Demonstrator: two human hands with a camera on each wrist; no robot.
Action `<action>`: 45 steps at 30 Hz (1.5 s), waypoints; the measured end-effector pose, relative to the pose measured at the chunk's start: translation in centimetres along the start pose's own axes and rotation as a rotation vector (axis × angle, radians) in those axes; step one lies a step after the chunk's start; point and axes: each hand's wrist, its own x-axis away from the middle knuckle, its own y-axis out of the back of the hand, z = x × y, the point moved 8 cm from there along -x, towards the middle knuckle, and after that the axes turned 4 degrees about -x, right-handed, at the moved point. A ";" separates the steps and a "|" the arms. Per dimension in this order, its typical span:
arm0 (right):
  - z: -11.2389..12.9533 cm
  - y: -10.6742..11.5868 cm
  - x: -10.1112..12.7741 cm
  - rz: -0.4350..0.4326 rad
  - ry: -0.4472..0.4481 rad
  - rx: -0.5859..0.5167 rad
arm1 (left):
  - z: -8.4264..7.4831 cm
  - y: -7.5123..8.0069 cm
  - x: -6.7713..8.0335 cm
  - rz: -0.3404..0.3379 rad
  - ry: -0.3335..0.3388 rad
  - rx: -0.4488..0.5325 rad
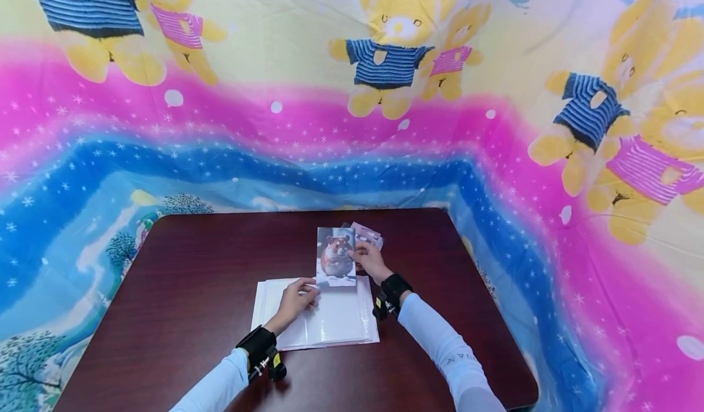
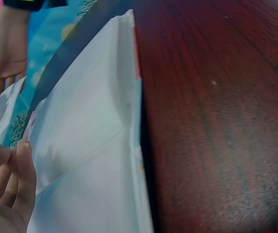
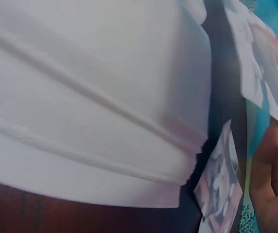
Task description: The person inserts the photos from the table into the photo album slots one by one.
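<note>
A photo card of a hamster (image 1: 337,254) is held upright by my right hand (image 1: 370,260), which pinches its right edge. Its lower end stands over the top edge of an open photo album (image 1: 330,320) with white, glossy pocket pages. At that top edge, just left of the card's lower corner, is my left hand (image 1: 297,299). In the left wrist view, the thumb and forefinger of the left hand (image 2: 12,179) meet at the edge of the album page (image 2: 76,111). The right wrist view shows the card (image 3: 268,58) above the right fingers.
More photo cards (image 1: 367,235) lie loosely behind the right hand, partly hidden by it. Everything rests on a dark brown table (image 1: 209,265) with rounded corners. A patterned curtain with bears (image 1: 390,51) hangs around the table's back and sides.
</note>
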 end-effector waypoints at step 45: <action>-0.4 -0.2 -2.6 -0.063 0.110 0.230 | -1.8 -5.0 1.3 0.172 -0.683 -0.998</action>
